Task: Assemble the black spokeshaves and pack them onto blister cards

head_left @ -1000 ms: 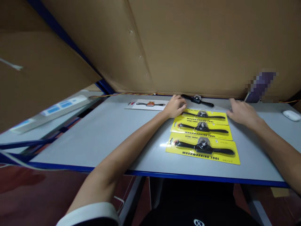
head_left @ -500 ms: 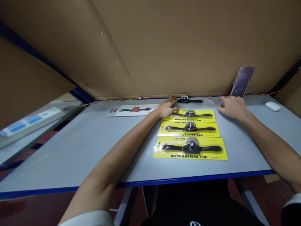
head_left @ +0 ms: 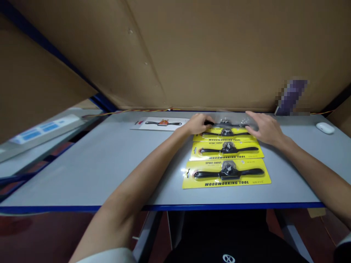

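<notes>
- Spokeshave point(head_left: 226, 124), black, lies crosswise between both hands, just over the farthest yellow card point(head_left: 208, 138) on the table point(head_left: 109, 164).
- Left hand point(head_left: 196, 124) is curled closed around its left handle.
- Right hand point(head_left: 264, 128) covers its right end with fingers stretched; I cannot tell whether it grips.

white cuffs point(head_left: 106, 255) — black logo top point(head_left: 227, 252)

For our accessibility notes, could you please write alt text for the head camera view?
A person's left hand grips one end of a loose black spokeshave at the far side of a grey table, and the right hand lies over its other end. Three yellow-carded spokeshaves lie in a column just in front.
</notes>
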`<state>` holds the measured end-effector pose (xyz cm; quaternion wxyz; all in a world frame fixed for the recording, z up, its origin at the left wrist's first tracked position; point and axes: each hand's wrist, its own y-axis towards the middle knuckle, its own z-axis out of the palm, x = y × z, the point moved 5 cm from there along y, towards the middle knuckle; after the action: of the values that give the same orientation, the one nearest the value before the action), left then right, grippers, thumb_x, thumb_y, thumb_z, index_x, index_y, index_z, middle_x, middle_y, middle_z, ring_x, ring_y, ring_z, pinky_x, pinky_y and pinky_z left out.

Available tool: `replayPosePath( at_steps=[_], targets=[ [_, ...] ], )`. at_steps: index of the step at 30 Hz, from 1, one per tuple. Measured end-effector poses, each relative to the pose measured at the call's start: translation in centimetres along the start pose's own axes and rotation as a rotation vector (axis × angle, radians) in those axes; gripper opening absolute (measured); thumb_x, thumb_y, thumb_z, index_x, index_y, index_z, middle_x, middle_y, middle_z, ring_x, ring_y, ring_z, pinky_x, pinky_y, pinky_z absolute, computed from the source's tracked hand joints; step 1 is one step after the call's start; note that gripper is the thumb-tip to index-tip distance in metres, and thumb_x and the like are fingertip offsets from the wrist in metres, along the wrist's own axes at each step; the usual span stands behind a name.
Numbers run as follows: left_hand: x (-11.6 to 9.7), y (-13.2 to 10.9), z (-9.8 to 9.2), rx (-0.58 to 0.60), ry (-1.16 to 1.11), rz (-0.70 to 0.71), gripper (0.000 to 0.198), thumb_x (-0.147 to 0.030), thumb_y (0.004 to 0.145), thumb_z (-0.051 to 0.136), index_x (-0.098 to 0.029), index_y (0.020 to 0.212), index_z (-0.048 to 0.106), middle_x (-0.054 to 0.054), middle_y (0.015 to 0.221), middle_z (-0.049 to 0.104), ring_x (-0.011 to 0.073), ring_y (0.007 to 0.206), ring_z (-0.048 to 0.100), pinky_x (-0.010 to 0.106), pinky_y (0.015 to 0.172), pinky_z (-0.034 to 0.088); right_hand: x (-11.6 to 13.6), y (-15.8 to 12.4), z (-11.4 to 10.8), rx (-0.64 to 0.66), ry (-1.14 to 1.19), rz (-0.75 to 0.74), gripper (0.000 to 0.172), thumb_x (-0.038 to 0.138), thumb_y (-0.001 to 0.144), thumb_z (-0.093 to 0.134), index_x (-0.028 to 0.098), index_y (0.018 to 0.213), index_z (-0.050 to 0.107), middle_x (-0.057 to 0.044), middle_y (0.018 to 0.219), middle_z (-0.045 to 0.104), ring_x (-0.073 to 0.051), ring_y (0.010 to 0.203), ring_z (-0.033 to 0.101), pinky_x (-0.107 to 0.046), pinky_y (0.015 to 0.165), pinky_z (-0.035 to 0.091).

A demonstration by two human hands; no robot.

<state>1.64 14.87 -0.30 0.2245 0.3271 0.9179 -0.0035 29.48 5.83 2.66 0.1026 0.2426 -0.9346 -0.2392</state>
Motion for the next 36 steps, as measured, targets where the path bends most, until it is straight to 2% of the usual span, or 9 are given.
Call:
replayPosePath(
  at_steps=[4,9,12,16,20,25,31,33,36],
  targets=[
    [0.7,-0.2,-0.1,-0.08,-0.075,-0.017,0.035,-0.03,0.081,0.063,-0.018,0.108,0.082,0.004,0.096,0.081,0.022,0.086,0.075,0.032,0.088,0.056,1.7,-0.1,0.9,-0.039,0.2,-0.12,0.05,0.034,0.102,0.052,0.022,0.151,0.052,-0.014,0.151,0.061,-0.031,0.136,0.061,-0.053,0.113,0.051],
    [2.0,0.2,0.3,-0.21,-0.162,-0.035,0.029,-0.027,0.079,0.064,-0.014,0.099,0.081,0.01,0.106,0.08,0.0235,0.093,0.074,0.035,0.091,0.057,0.7,-0.2,0.2,-0.106,0.201,-0.086,0.047,0.043,0.091,0.068,0.023,0.133,0.067,-0.013,0.13,0.073,-0.035,0.118,0.07,-0.056,0.106,0.055],
    [2.5,0.3,0.6,-0.26,-0.222,-0.07,0.033,-0.022,0.076,0.065,-0.012,0.105,0.076,0.009,0.099,0.079,0.0226,0.089,0.073,0.035,0.088,0.058,-0.8,-0.2,0.1,0.018,0.149,-0.072,0.048,0.04,0.091,0.062,0.023,0.136,0.066,-0.014,0.132,0.072,-0.037,0.121,0.068,-0.058,0.106,0.054],
    [2.7,0.2,0.8,-0.324,-0.285,-0.079,0.055,-0.016,0.073,0.065,-0.012,0.127,0.064,0.005,0.094,0.077,0.0204,0.085,0.072,0.033,0.087,0.058,-3.0,-0.4,0.4,0.213,0.103,-0.05,0.059,0.034,0.088,0.059,0.027,0.147,0.056,-0.014,0.147,0.059,-0.039,0.13,0.062,-0.06,0.109,0.051],
    [2.7,0.1,1.0,-0.331,-0.276,-0.084,0.063,-0.011,0.072,0.062,-0.013,0.135,0.061,0.006,0.097,0.078,0.0205,0.087,0.072,0.032,0.088,0.059,-4.5,-0.6,1.1,0.186,0.131,0.007,0.061,0.029,0.083,0.061,0.022,0.143,0.058,-0.016,0.139,0.061,-0.038,0.124,0.065,-0.057,0.107,0.053],
    [2.9,-0.1,0.8,-0.395,-0.206,-0.112,0.064,-0.013,0.076,0.068,-0.013,0.139,0.059,0.009,0.113,0.075,0.0209,0.089,0.073,0.036,0.091,0.06,-4.1,-0.4,1.9,0.103,0.243,0.033,0.049,0.022,0.081,0.058,0.021,0.129,0.067,-0.012,0.124,0.074,-0.033,0.108,0.072,-0.051,0.097,0.058],
    [3.2,-0.1,0.8,-0.433,-0.189,-0.122,0.053,-0.019,0.079,0.073,-0.017,0.131,0.065,0.014,0.142,0.059,0.0163,0.081,0.071,0.039,0.087,0.062,-3.3,-0.5,2.3,0.201,0.361,0.025,0.06,0.019,0.083,0.053,0.024,0.141,0.062,-0.007,0.14,0.07,-0.033,0.124,0.068,-0.053,0.106,0.054],
    [3.1,-0.1,0.7,-0.432,-0.174,-0.121,0.047,-0.02,0.079,0.073,-0.017,0.125,0.068,0.013,0.139,0.061,0.0158,0.08,0.069,0.037,0.086,0.061,-3.3,-0.6,2.6,0.241,0.405,0.001,0.065,0.018,0.082,0.052,0.026,0.145,0.059,-0.007,0.145,0.067,-0.034,0.13,0.064,-0.056,0.11,0.05],
    [2.9,-0.1,0.7,-0.392,-0.1,-0.115,0.042,-0.022,0.08,0.073,-0.017,0.122,0.07,0.008,0.118,0.07,0.0183,0.081,0.068,0.035,0.086,0.059,-3.4,-0.7,2.9,0.227,0.416,-0.019,0.062,0.022,0.084,0.052,0.028,0.145,0.061,-0.009,0.144,0.064,-0.035,0.132,0.06,-0.06,0.113,0.046]
  ],
)
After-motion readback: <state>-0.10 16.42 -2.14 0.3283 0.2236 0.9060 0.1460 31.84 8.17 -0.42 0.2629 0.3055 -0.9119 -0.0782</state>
